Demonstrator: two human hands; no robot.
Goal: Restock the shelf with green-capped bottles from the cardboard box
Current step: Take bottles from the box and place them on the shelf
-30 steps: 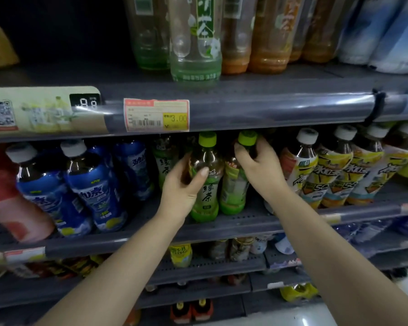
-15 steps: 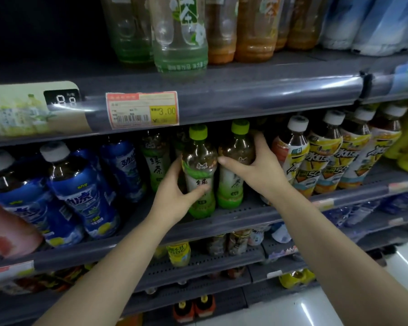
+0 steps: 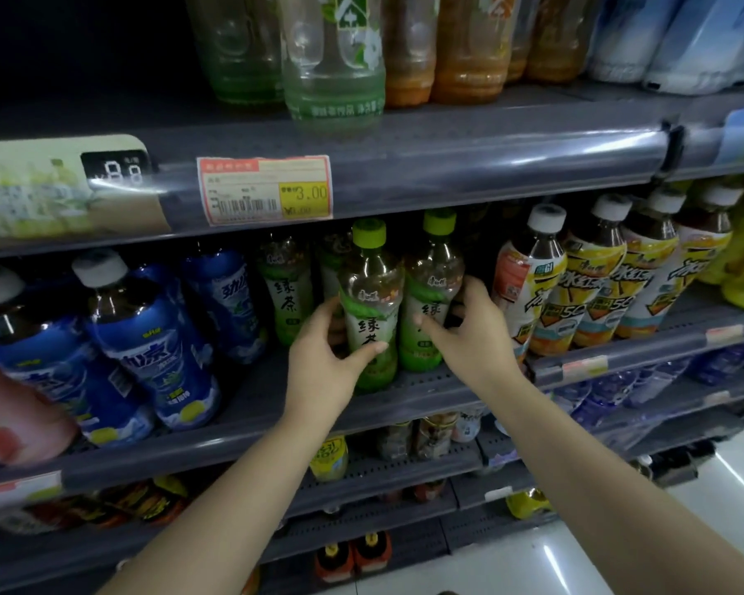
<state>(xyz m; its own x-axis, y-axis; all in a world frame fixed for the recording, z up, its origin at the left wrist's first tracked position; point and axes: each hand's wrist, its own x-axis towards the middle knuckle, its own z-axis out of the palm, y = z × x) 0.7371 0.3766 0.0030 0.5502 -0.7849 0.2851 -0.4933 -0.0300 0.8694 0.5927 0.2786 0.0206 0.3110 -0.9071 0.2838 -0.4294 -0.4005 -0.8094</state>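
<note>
Two green-capped tea bottles stand upright side by side at the front of the middle shelf (image 3: 422, 392). My left hand (image 3: 325, 360) is wrapped around the lower body of the left bottle (image 3: 370, 294), thumb across its label. My right hand (image 3: 473, 332) holds the right bottle (image 3: 430, 289) from its right side, thumb on the label. More green tea bottles (image 3: 286, 294) stand behind and to the left. The cardboard box is out of view.
Blue-labelled bottles (image 3: 147, 337) with white caps fill the shelf to the left, yellow-labelled ones (image 3: 576, 285) to the right. Large bottles (image 3: 331, 58) stand on the shelf above, over a 3.00 price tag (image 3: 263, 190). Lower shelves hold more drinks; a glossy white floor (image 3: 555, 560) lies below.
Both hands have slid down from the bottles' necks to their lower bodies, and the two bottles now stand closer to the shelf's front edge.
</note>
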